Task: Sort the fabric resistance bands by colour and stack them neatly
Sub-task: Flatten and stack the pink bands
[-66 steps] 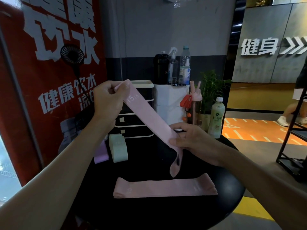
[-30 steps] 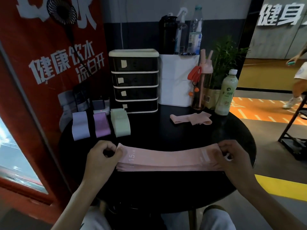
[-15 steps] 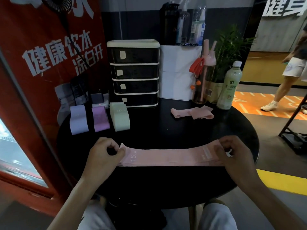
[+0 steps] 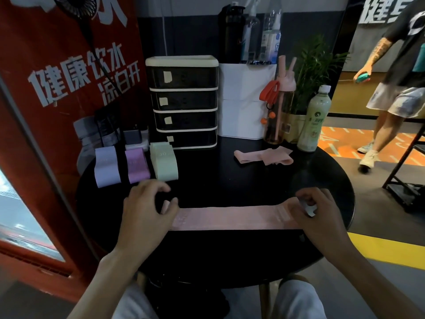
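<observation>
Head view: pink band lies flat across the tabletop at 6 o'clock; right grip pinches its 3 o'clock end, left grip curls over the 9 o'clock end, hold unclear

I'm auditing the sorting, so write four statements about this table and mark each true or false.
1. The flat pink band lies at the front of the table, between the left hand and right hand. True.
2. The mint band sits between the lilac band and purple band. False: from the left, the order is lilac band, purple band, mint band.
3. A crumpled pink band lies near the green bottle. True.
4. The drawer unit has three drawers. False: four.
</observation>
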Demonstrator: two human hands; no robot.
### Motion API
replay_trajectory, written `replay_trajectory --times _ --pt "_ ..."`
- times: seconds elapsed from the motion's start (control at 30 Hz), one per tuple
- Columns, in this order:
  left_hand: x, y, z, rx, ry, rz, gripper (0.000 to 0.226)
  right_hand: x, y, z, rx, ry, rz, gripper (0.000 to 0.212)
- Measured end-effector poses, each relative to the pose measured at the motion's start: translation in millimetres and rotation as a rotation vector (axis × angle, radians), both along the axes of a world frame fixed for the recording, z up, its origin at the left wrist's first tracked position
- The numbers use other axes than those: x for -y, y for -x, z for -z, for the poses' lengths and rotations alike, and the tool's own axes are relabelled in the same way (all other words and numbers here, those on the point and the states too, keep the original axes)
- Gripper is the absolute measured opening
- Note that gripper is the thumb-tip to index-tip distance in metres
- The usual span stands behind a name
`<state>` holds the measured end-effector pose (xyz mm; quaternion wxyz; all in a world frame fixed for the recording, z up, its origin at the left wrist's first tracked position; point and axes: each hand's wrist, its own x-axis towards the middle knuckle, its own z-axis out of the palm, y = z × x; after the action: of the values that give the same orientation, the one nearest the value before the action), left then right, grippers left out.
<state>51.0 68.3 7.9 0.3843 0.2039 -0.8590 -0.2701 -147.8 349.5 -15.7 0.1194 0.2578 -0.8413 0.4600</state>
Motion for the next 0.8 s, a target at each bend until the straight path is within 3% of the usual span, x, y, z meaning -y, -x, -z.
replay_trajectory --times 0.1,0.23,0.33,0.6,0.8 --pt "-28.0 17.7 -14.4 0.038 0.206 0.204 0.016 -0.6 0.4 -0.4 0.003 -0.024 -0.02 0.025" --pt "-59.5 57.6 -18.1 0.265 0.193 0.392 0.026 -0.9 -0.5 -1.7 0.01 -0.061 -0.039 0.026" --pt "-64.5 76.7 -9.3 0.347 0.185 0.434 0.017 -0.2 -0.7 -2.2 0.002 -0.099 -0.037 0.021" --pt "-64.7 76.6 8.8 0.321 0.052 0.5 0.013 -2.2 9.2 -4.7 0.049 -0.17 -0.09 0.015" --pt "-62.8 78.6 11.2 0.356 0.081 0.491 0.008 25.5 58.6 -37.8 0.108 -0.056 -0.157 0.009"
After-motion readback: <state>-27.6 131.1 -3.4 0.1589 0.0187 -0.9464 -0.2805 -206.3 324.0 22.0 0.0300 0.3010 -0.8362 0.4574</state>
